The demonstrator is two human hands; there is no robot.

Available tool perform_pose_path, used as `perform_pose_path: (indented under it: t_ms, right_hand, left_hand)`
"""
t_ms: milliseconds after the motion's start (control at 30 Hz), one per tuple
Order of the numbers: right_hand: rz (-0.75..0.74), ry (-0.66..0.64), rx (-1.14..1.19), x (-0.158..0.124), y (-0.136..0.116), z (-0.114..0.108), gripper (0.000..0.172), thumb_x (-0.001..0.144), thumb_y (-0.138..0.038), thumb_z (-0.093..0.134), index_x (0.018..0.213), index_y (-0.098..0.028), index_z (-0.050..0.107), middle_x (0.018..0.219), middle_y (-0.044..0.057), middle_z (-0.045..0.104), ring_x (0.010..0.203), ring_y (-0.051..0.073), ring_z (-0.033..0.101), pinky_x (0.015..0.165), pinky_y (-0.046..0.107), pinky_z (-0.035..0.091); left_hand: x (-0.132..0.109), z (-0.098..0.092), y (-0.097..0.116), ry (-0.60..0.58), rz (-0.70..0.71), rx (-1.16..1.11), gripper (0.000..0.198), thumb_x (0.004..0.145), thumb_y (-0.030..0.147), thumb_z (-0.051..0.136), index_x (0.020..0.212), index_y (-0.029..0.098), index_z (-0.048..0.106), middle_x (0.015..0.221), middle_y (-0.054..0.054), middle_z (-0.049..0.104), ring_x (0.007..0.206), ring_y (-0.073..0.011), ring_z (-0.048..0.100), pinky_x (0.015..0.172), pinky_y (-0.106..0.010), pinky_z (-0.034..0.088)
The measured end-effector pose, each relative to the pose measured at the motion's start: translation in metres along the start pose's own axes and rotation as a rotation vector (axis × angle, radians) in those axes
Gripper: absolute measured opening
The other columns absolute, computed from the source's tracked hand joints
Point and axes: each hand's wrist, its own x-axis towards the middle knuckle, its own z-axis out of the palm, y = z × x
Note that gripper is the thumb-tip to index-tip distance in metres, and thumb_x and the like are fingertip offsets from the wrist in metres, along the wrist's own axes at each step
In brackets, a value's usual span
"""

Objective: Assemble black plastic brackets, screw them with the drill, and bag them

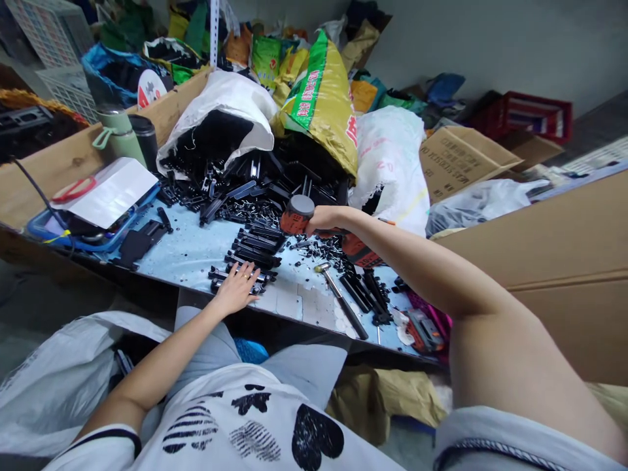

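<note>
My right hand point(324, 218) is wrapped round the handle of an orange and black cordless drill point(294, 219), held above the table. The drill's battery end shows below my wrist. My left hand point(237, 288) lies with fingers spread on the nearest of a row of long black plastic parts point(258, 245) at the table's front edge. Small screws and black bits point(318, 248) are scattered right of the row. A hammer point(341, 301) with a dark handle lies nearby, next to a group of black strips point(356, 291).
Behind, a white sack point(220, 104) and a yellow-green sack point(318, 104) spill black parts; another white sack point(392, 157) stands right. A blue tray point(36, 229), a green bottle point(120, 134) and a dark cup point(144, 137) are left. Cardboard point(559, 261) borders the right.
</note>
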Motion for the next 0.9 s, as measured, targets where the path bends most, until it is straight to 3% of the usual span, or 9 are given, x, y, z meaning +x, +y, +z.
perform_pose_path:
  t_ms: [233, 500, 700, 900]
  right_hand:
    - [-0.036, -0.055, -0.022, 0.010, -0.005, 0.009, 0.019, 0.060, -0.021, 0.067, 0.076, -0.011, 0.062, 0.051, -0.002, 0.053, 0.045, 0.011, 0.051, 0.042, 0.020, 0.038]
    - [-0.080, -0.067, -0.104, -0.030, -0.018, 0.015, 0.018, 0.060, -0.019, 0.068, 0.077, -0.015, 0.066, 0.054, 0.000, 0.056, 0.048, 0.012, 0.053, 0.045, 0.021, 0.039]
    - [-0.119, -0.073, -0.117, -0.034, -0.028, 0.029, 0.022, 0.059, -0.015, 0.066, 0.081, -0.014, 0.066, 0.058, -0.001, 0.058, 0.049, 0.011, 0.053, 0.046, 0.021, 0.039]
    - [-0.118, -0.014, -0.274, -0.058, -0.037, 0.034, 0.020, 0.062, -0.025, 0.064, 0.079, -0.016, 0.069, 0.065, 0.003, 0.062, 0.061, 0.017, 0.061, 0.051, 0.023, 0.043]
  left_hand:
    - [-0.003, 0.000, 0.001, -0.003, -0.031, -0.002, 0.067, 0.086, 0.045, 0.049, 0.141, 0.010, 0.034, 0.149, -0.017, 0.027, 0.141, -0.0284, 0.017, 0.115, -0.043, 0.013]
    - [0.000, 0.005, 0.003, 0.004, -0.053, 0.012, 0.068, 0.085, 0.045, 0.051, 0.140, 0.008, 0.035, 0.147, -0.018, 0.031, 0.140, -0.0300, 0.020, 0.115, -0.044, 0.014]
    - [-0.002, 0.009, 0.002, 0.017, -0.045, 0.026, 0.067, 0.085, 0.044, 0.051, 0.140, 0.007, 0.036, 0.147, -0.019, 0.032, 0.139, -0.0306, 0.022, 0.114, -0.045, 0.015]
    - [-0.001, 0.007, 0.003, -0.001, -0.040, 0.033, 0.067, 0.087, 0.043, 0.049, 0.139, 0.004, 0.035, 0.146, -0.020, 0.032, 0.138, -0.0324, 0.023, 0.113, -0.046, 0.017]
